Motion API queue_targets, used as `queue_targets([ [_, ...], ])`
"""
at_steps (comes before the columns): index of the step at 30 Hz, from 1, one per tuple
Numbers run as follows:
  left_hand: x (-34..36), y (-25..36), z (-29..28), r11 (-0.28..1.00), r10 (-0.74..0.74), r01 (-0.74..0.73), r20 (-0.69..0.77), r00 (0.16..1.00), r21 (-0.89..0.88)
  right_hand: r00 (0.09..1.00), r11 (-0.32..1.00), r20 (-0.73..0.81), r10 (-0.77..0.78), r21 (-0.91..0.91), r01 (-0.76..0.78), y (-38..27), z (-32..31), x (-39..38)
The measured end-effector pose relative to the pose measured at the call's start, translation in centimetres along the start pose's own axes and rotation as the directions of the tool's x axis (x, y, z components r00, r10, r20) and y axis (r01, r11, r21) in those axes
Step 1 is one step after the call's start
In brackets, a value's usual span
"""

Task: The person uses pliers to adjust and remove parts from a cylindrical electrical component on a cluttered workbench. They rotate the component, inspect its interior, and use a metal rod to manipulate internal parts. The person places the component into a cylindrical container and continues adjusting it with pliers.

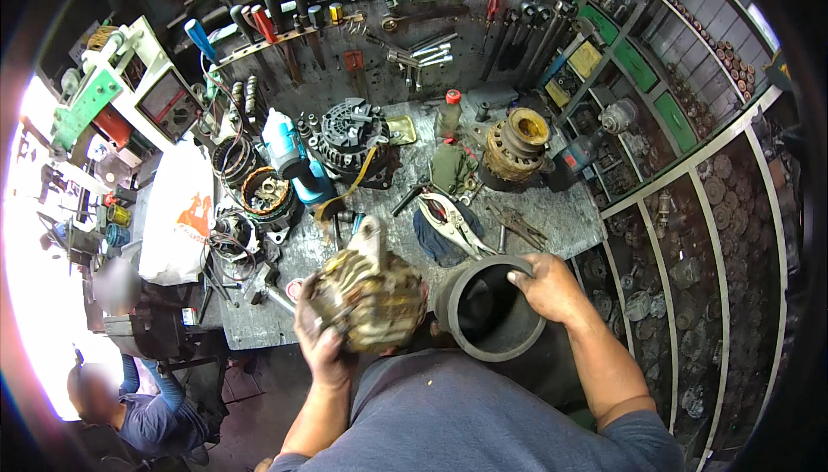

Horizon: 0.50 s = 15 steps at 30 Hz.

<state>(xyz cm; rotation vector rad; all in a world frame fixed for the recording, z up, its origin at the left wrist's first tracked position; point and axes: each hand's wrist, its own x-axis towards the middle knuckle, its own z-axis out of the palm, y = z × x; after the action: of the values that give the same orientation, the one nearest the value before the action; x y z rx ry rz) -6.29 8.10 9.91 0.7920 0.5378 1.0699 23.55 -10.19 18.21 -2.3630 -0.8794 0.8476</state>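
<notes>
My left hand point(321, 349) grips a grimy alternator point(379, 299) with a metal mounting lug at its top, held up over the bench's near edge. To its right, my right hand point(554, 286) has its fingers hooked over the rim of a dark grey hollow cylinder point(450, 310), tilted so that its open mouth faces up. A small gap separates the cylinder from the alternator. Just beyond the cylinder, locking pliers point(450, 222) lie on a dark cloth point(431, 242). What lies inside the cylinder is too dark to make out.
The metal bench point(259, 327) carries a black alternator part point(355, 127), a rusty one point(515, 148), a blue cordless tool point(285, 142), a red-capped bottle point(448, 114) and a white plastic bag point(177, 213). Shelves point(690, 174) stand to the right. Two people are at the lower left.
</notes>
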Motion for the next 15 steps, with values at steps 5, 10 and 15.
queue_targets([
  [5,-2.5,6.2,-1.7,0.977,0.077,-0.087,-0.059,0.995,-0.196,0.904,0.909,0.123,-0.409,-0.032,0.415,-3.2,0.7,3.0],
  [10,-3.3,7.9,-3.9,0.759,0.216,-0.143,0.039,0.976,-0.636,0.481,0.480,0.436,-0.761,-0.121,0.869,-10.6,4.5,7.7],
  [15,-4.7,9.0,-3.1,0.820,0.163,-0.211,-0.136,0.977,-0.532,0.406,0.420,0.551,-0.729,-0.108,0.901,-16.4,8.0,13.7],
])
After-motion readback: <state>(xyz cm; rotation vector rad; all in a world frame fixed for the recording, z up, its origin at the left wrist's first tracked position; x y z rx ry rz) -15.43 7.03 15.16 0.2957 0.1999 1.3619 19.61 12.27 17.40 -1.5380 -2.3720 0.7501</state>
